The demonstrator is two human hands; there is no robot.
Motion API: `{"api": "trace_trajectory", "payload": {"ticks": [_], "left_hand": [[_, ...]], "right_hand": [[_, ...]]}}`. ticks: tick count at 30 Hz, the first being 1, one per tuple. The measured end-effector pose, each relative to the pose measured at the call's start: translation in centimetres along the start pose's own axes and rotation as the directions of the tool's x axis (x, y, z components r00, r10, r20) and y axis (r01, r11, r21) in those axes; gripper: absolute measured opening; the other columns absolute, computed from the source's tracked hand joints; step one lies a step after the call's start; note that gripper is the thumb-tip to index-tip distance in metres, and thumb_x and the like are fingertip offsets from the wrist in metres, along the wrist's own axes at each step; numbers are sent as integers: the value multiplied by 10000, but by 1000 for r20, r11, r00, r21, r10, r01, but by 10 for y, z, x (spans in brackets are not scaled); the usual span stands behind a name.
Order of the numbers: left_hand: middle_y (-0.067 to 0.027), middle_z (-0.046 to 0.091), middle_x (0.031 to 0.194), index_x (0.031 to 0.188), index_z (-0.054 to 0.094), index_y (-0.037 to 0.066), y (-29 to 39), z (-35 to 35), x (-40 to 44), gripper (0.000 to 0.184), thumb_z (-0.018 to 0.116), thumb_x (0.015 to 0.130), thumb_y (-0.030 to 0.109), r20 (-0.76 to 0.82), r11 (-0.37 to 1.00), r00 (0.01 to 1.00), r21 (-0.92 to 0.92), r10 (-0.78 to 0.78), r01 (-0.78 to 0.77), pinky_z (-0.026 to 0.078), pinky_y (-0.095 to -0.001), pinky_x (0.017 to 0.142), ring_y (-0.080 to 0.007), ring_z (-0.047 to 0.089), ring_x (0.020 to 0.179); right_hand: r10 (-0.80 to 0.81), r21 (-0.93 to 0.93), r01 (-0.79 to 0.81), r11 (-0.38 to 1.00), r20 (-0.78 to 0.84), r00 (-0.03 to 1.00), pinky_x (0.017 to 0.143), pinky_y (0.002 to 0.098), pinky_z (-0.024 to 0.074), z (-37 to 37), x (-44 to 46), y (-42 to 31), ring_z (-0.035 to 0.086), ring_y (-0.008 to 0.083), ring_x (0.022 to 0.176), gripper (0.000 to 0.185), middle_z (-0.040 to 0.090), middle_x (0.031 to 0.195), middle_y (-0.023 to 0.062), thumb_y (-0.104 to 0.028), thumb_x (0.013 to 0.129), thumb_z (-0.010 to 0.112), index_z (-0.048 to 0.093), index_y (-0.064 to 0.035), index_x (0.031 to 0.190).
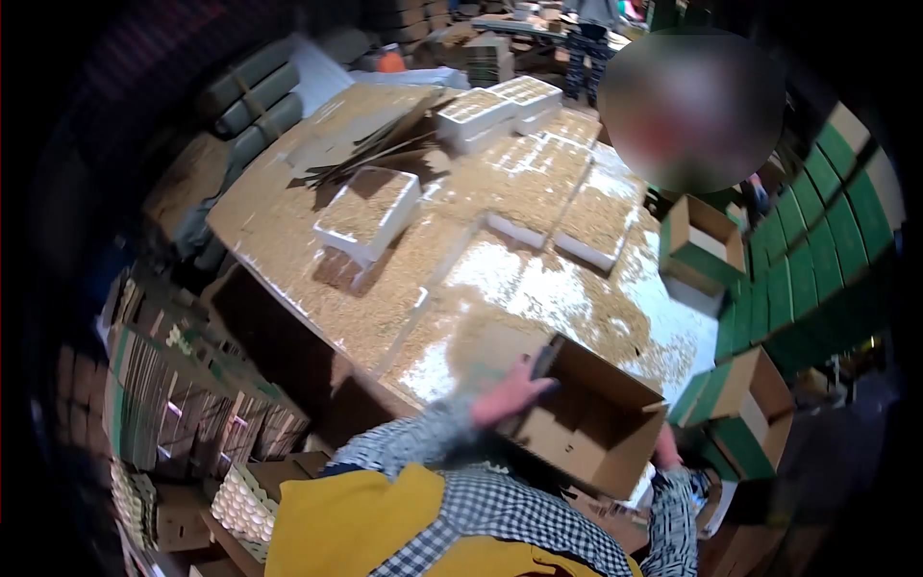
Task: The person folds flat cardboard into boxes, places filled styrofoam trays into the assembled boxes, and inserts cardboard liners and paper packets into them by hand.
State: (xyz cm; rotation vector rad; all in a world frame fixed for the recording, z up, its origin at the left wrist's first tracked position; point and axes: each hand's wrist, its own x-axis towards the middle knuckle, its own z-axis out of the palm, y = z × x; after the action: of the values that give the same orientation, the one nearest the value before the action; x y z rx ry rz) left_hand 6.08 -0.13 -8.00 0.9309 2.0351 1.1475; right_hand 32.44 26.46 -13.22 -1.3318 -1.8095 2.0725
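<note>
An open cardboard box [601, 413] is tilted in front of my body, its brown inside facing up. My left hand [510, 392] is at the box's left side, fingers spread, beside a flap that is blurred. A small dark shape shows near its fingertips, too smeared to name. On the opposite side, my right hand [665, 450] grips the box's right edge; most of its fingers are hidden behind the cardboard. Beyond the box lies a wide table [437, 370] strewn with loose tan husks or shavings.
White foam trays [370, 216] filled with the tan material stand on the table. Flat cardboard sheets [370, 144] lie at the back. Green-and-brown boxes [707, 240] stand at right, beside a green stack [808, 240]. Egg trays [242, 510] sit lower left. Another person [588, 43] stands far off.
</note>
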Motion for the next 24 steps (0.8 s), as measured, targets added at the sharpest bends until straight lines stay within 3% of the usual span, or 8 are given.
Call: {"api": "trace_trajectory", "payload": {"ticks": [3,6,10,15,16,20,22,24], "left_hand": [[-239,438,1306,1425,297,64,-4,27,-2,677,558,896,396,-114,994,990,85,78,-69,386,-429,990,-349,475,1160],[-150,526,1235,1397,341,27,-28,-30,11,606,514,937,381,-76,924,994,-380,-75,41,371,-361,1004,-253,489,1135],[-14,521,1147,1352,399,8,-177,-194,53,498,492,968,312,-565,625,758,-730,-326,-276,384,-282,919,-147,477,1050],[19,537,778,1239,539,86,-255,-354,124,506,672,845,375,-525,223,583,-830,-620,-511,444,-335,640,-156,511,717],[-23,613,925,1194,549,85,-250,-354,125,537,745,778,363,-557,196,660,-818,-504,-541,481,-380,764,-183,564,847],[-125,609,1040,1054,578,-4,-202,-327,97,462,741,760,314,-675,497,329,-721,-660,-482,525,-395,743,-269,602,821],[-145,607,1066,1085,578,-33,-179,-302,66,473,725,758,275,-697,471,391,-704,-601,-531,524,-408,773,-279,609,863],[-161,580,1183,1212,534,-34,-147,-269,33,494,634,832,266,-595,331,655,-803,-466,-495,516,-425,861,-298,599,1016]], "right_hand": [[-262,302,284,910,-112,959,951,310,411,36,-64,-95,503,163,1106,436,548,1205,97,-243,988,431,405,-20,1362],[-564,-798,99,594,-326,759,1017,380,361,57,-59,-74,463,323,1208,619,464,1317,209,-216,847,634,368,11,1358],[-495,-805,46,591,-317,809,961,393,412,63,-41,-76,503,357,1149,717,520,1250,209,-268,717,735,421,-2,1305],[-538,-869,-11,495,-317,781,891,406,445,73,-40,-83,532,351,1077,682,528,1179,183,-325,700,746,458,-45,1252],[-547,-874,-25,485,-325,771,908,421,437,72,-38,-83,519,360,1088,705,515,1202,166,-322,698,749,445,-56,1276],[-893,-974,193,119,-21,449,930,453,415,83,-56,-114,513,377,1069,661,513,1225,167,-273,693,738,487,-56,1264],[-932,-913,387,131,20,362,881,429,445,83,-64,-104,561,349,999,501,583,1137,158,-215,687,724,588,-69,1147],[-838,-852,487,194,114,534,868,417,448,85,-61,-96,583,293,1003,468,629,1073,126,-219,669,732,616,-62,1094]]}}
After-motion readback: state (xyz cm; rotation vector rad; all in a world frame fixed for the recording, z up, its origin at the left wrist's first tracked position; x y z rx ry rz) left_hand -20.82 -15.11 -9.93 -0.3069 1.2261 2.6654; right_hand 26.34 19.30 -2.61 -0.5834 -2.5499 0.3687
